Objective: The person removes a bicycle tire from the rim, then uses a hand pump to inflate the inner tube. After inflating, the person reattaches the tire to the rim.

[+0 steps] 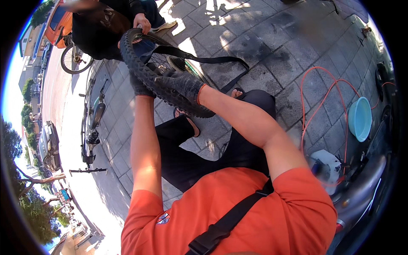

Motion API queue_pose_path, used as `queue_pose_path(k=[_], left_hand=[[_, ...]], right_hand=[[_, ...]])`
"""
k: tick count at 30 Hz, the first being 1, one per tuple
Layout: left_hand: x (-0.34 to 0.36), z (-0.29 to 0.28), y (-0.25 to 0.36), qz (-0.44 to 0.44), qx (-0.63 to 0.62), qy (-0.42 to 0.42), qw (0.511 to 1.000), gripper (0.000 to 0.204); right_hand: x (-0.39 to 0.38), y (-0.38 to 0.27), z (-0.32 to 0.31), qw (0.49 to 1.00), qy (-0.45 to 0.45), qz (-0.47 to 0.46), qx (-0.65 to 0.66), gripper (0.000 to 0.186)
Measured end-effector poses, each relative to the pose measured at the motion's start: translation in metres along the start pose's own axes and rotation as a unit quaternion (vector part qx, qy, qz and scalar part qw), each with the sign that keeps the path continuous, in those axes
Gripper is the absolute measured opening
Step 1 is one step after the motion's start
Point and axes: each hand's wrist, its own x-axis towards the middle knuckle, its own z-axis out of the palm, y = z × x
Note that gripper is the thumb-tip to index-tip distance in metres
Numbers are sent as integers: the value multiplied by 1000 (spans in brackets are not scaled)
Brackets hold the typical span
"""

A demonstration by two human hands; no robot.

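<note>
A black knobby bicycle tire [135, 63] stands tilted in front of me. My left hand [141, 86], in a dark grey work glove, grips its near left side, the fingers partly hidden behind the tread. On the tire's other side, my right hand [182, 86], gloved the same way, is closed on the tire edge. Another person's bare hand [142, 23] holds the top of the tire. A loose black band, perhaps an inner tube [221, 60], loops out to the right. Behind my hands show spokes and part of a greenish rim [180, 64].
A bicycle frame [95, 114] lies on the paving at left. At right are an orange hose [302, 97], a light blue basin [359, 119], a whitish container [326, 165] and a grey vehicle part [361, 187]. The other person [102, 32] crouches opposite, near an orange vehicle [59, 23].
</note>
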Motion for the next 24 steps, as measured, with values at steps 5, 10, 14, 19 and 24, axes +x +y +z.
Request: queue_pose_path(k=[5, 10, 14, 19, 24], left_hand=[[0, 39, 18, 24, -44, -14, 999, 45], [46, 36, 9, 71, -56, -77, 993, 40], [84, 82, -1, 99, -91, -200, 971, 37], [127, 104, -22, 124, -210, -372, 895, 31], [131, 124, -28, 187, -178, -257, 931, 42]], right_hand=[[24, -8, -16, 984, 109, 7, -142, 55], [10, -29, -2, 916, 128, -123, -361, 65], [-9, -67, -8, 849, 238, -220, -418, 71], [-11, -88, -23, 814, 249, -265, -453, 80], [5, -83, -32, 697, 245, -353, -575, 74]])
